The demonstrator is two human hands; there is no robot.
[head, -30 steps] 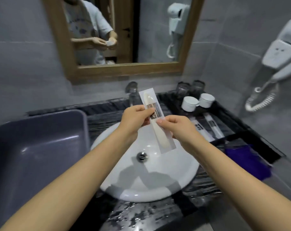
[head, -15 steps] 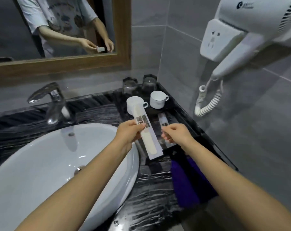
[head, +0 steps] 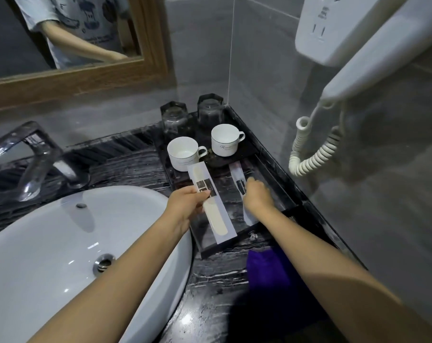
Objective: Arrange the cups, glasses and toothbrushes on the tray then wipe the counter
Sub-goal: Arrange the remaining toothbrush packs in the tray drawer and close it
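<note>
Two cups [head: 182, 152] and two glasses [head: 175, 117] stand on the tray [head: 280, 194]. The left grip [head: 185, 204] pinches a toothbrush [head: 216, 211] above the tray. The right grip [head: 257, 196] touches a second toothbrush [head: 237, 173] lying there; whether it is closed cannot be told. The cloth [head: 267, 268] lies on the worktop [head: 210, 305]; wiping appears outstanding.

Script on the cup [head: 227, 143] is unreadable.
</note>
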